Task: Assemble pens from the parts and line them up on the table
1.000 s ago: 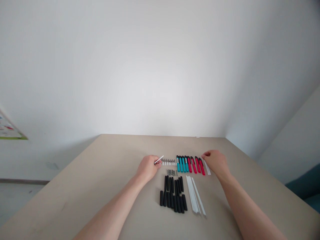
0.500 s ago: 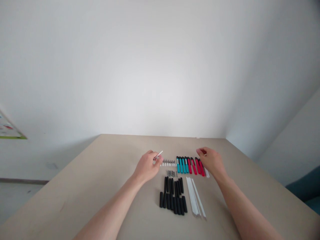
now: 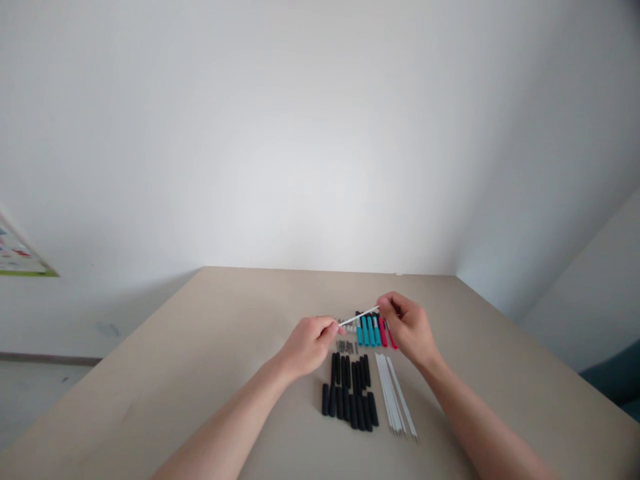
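Observation:
A thin white pen refill (image 3: pixel 360 316) is stretched between my hands above the parts on the table. My left hand (image 3: pixel 313 343) is closed on its lower left end. The thumb and fingers of my right hand (image 3: pixel 406 327) are pinched at its upper right end. Below the refill, teal pen barrels (image 3: pixel 369 331) and red pen barrels (image 3: pixel 383 331) with black tops lie in a row, partly covered by my right hand. Small white-and-grey pieces (image 3: pixel 350 327) beside the teal barrels are half hidden by my left hand.
Small metal springs (image 3: pixel 346 347) lie nearer than the barrels. Closer still are two rows of black tubes (image 3: pixel 350 403). To their right is a bundle of white refills (image 3: pixel 393 397) with metal tips. A wall (image 3: pixel 320 167) rises behind the table (image 3: pixel 200 373).
My right hand has moved left from the red barrels to the refill's far end. My left hand has shifted slightly right and down, and the refill now spans both hands.

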The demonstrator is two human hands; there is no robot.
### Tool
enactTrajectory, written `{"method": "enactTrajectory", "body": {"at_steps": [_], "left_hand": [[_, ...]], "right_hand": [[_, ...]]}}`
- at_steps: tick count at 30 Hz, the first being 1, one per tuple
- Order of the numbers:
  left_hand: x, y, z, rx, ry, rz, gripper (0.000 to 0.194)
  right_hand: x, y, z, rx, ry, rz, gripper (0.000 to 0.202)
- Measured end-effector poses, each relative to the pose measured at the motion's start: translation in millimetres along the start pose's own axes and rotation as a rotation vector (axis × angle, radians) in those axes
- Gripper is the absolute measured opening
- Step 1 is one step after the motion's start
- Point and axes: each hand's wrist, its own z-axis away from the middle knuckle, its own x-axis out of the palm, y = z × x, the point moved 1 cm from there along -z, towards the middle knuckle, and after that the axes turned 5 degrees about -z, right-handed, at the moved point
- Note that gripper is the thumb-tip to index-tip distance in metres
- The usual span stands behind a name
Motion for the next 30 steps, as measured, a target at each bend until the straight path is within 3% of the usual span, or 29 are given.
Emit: {"method": "enactTrajectory", "body": {"at_steps": [2, 5, 7, 10, 14, 18, 21, 25, 30], "left_hand": [[-1.7, -3.3, -2.7, -0.174, -0.014, 0.26, 0.028], [-6.2, -6.6, -5.7, -0.4, -0.049, 0.631, 0.018], [-9.4, -8.3, -6.9, -0.482, -0.062, 0.815, 0.019], [-11.2, -11.6, -8.0, -0.537, -0.085, 1.034, 0.023], [-7.9, -14.3, -8.2, -0.5, -0.102, 1.188, 0.027], [-5.4, -12.9, -8.1, -0.476, -0.046, 1.227, 0.029], [-5.7, -10.3, -8.7, -0.459, -0.001, 1.218, 0.027], [-3.8, -6.8, -8.2, -0.42, 0.008, 1.213, 0.025], [6.7, -1.2, -4.9, -0.333, 0.062, 1.188, 0.018]], "right_hand": [[-16.3, 1.4, -6.7, -0.004, -0.055, 0.122, 0.03], [-30.6, 1.9, -9.5, 0.023, -0.395, 0.351, 0.029], [-34.1, 3.1, -6.6, 0.065, -0.59, 0.443, 0.027], [-35.7, 7.3, -0.4, 0.146, -0.69, 0.538, 0.029], [-36.5, 12.7, 4.1, 0.202, -0.691, 0.64, 0.031], [-35.7, 11.9, 3.0, 0.18, -0.671, 0.66, 0.04], [-30.8, 5.7, 0.7, 0.127, -0.569, 0.648, 0.041], [-8.7, -13.6, 6.1, -0.052, -0.39, 0.54, 0.039], [32.3, -36.5, 25.7, -0.185, -0.395, 0.363, 0.026]]}}
